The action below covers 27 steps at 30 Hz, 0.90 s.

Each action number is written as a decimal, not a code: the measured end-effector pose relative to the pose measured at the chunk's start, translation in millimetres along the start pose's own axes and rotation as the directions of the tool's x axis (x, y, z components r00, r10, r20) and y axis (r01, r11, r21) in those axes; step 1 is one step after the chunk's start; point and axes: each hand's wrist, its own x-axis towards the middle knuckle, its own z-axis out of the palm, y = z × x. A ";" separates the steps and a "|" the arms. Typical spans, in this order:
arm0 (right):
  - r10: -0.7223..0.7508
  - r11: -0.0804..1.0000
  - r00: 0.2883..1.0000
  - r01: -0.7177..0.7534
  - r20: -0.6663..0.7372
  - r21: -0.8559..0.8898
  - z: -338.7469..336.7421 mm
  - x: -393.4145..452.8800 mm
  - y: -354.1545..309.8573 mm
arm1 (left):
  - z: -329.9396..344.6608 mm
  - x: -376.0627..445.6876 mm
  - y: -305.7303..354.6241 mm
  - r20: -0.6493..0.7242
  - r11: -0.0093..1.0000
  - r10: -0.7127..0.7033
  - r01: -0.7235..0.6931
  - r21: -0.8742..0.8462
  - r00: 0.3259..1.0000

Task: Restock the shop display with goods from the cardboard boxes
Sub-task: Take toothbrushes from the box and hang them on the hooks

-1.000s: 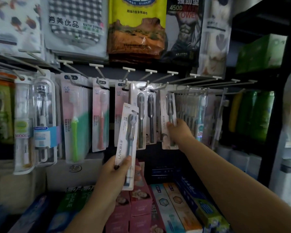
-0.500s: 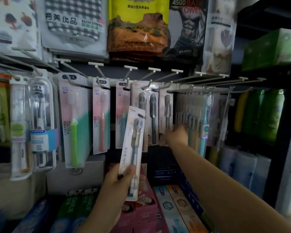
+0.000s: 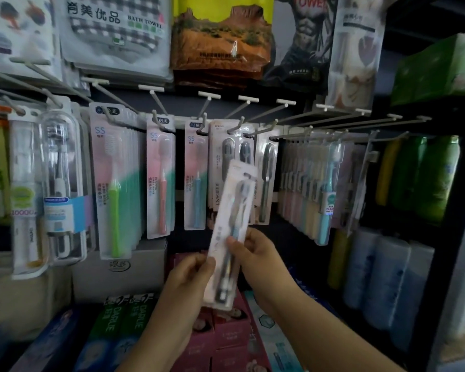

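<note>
Left hand (image 3: 191, 280) and right hand (image 3: 255, 253): both in a narrow grip, pinching the lower half of one toothbrush pack (image 3: 230, 232), held tilted in front of the hanging packs, below the hooks. Best raised with the card's top hole lined up on the hook (image 3: 235, 127) carrying matching grey brushes, then slid straight back. Likely snag: hole blurred here, so worth checking by feel.

Both forearms reach up from the lower frame to centre. Left hand (image 3: 192, 275) and right hand (image 3: 255, 253) pinch opposite edges of one pack (image 3: 230, 237), fingers curled.
</note>
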 end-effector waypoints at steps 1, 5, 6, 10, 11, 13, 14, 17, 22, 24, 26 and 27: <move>-0.013 0.999 0.998 0.010 -0.065 -0.045 -7.3 3.0 -0.8 | -0.8 0.9 -1.1 -0.004 1.000 -0.003 0.003 0.003 1.000; -0.098 0.948 0.969 0.021 -0.227 -0.317 -45.7 24.6 -10.9 | -3.4 3.2 -6.4 -0.020 0.999 -0.010 0.011 0.041 1.000; -0.102 0.928 0.967 0.008 -0.235 -0.372 -52.8 32.7 -14.2 | -3.4 2.6 -6.8 -0.015 0.998 -0.011 0.012 0.067 1.000; -0.112 0.897 0.967 0.000 -0.228 -0.442 -65.4 63.1 -31.6 | -1.9 -3.5 -3.6 0.019 0.989 0.000 -0.003 0.148 1.000; -0.121 0.898 0.965 0.007 -0.232 -0.440 -66.1 69.2 -36.6 | -1.1 -5.1 -2.0 0.022 0.987 0.004 -0.007 0.161 1.000; -0.133 0.904 0.960 0.016 -0.246 -0.426 -65.0 77.4 -46.2 | 0.5 -6.8 -0.1 0.020 0.984 -0.002 -0.002 0.175 1.000; -0.140 0.903 0.958 0.020 -0.250 -0.429 -63.8 81.0 -49.5 | 1.4 -6.9 0.6 0.022 0.985 -0.008 0.004 0.173 1.000; -0.132 0.907 0.957 0.012 -0.257 -0.422 -59.0 91.9 -53.5 | 1.9 -4.7 -0.4 0.031 0.985 -0.010 0.005 0.172 0.999; -0.086 0.920 0.962 -0.022 -0.258 -0.391 -50.4 101.8 -53.4 | 1.5 -3.8 -1.1 0.046 0.983 -0.003 -0.006 0.183 0.999; -0.080 0.932 0.959 -0.025 -0.272 -0.362 -47.0 104.0 -50.0 | 1.2 -3.2 -1.4 0.042 0.984 -0.010 0.003 0.178 0.999; -0.080 0.944 0.952 -0.022 -0.294 -0.329 -44.0 105.2 -42.1 | 0.6 -2.7 -1.8 0.036 0.984 -0.009 0.003 0.178 0.999; -0.079 0.948 0.947 -0.025 -0.312 -0.316 -42.9 105.5 -37.8 | 0.5 -3.0 -1.5 0.035 0.983 -0.008 0.002 0.182 0.999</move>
